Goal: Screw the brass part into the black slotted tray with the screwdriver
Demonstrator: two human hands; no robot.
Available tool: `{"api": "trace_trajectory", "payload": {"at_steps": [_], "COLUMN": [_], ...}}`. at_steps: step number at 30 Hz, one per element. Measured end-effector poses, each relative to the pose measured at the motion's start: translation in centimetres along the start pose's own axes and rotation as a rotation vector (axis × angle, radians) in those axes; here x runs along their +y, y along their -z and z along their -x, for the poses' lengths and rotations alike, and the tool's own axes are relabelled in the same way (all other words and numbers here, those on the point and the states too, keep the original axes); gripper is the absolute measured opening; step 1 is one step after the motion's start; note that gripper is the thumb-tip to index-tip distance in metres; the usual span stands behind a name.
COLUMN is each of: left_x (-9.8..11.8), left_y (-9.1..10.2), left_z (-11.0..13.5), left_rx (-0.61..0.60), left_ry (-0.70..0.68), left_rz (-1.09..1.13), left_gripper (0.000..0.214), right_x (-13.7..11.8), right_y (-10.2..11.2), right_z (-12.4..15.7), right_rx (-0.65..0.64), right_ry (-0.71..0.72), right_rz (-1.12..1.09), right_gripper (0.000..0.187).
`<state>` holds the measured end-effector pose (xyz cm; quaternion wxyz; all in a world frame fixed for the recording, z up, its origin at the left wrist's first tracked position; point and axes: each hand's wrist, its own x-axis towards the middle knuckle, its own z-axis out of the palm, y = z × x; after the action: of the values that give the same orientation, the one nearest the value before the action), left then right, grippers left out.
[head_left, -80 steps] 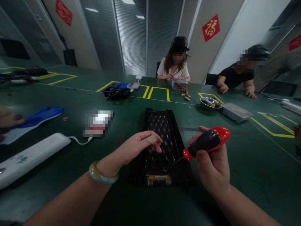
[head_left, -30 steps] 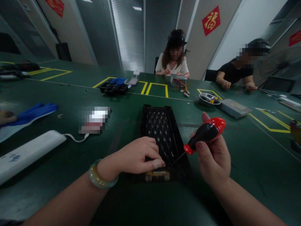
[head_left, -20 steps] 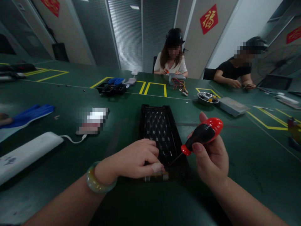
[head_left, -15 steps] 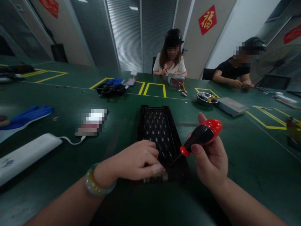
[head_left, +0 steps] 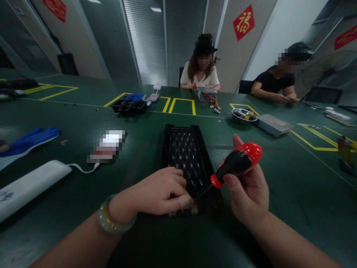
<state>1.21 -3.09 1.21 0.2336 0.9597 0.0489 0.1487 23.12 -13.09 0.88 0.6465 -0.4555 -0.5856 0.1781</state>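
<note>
Overall, one green table (head_left: 139, 137) spans the frame, marked with yellow tape (head_left: 194, 108). Upper centre: window blinds (head_left: 147, 44), with a red wall sign (head_left: 244, 22) farther right. Beyond the table: two seated people, one in a light top (head_left: 200, 80), one in a dark top (head_left: 275, 82). Left side: blue glove (head_left: 35, 140); white case (head_left: 33, 186). Centre: one black tray (head_left: 206, 158), lying flat. Left hand (head_left: 164, 191): fingers curled, thumb extended over the tray's near end; whether they pinch anything cannot be told. Right hand (head_left: 251, 193), right of the tray: fingers close around the handle of one red-and-black screwdriver (head_left: 237, 163), whose shaft slants down-left toward the left thumb.
</note>
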Motion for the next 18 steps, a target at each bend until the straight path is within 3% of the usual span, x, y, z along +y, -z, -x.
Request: {"api": "trace_trajectory", "payload": {"at_steps": [3, 18], "left_x": [0.03, -0.25], "left_y": [0.09, 0.18], "left_z": [-0.01, 0.27], "left_rx": [-0.052, -0.025], "left_ry": [0.023, 0.024], "left_rz": [0.013, 0.018], "left_gripper": [0.025, 0.025], "right_x": [-0.15, -0.11], "right_y": [-0.11, -0.03], "right_z": [-0.03, 0.05], "right_rx": [-0.004, -0.056], "right_ry": [0.001, 0.031], "right_rz": [0.006, 0.023], "right_gripper": [0.066, 0.057]}}
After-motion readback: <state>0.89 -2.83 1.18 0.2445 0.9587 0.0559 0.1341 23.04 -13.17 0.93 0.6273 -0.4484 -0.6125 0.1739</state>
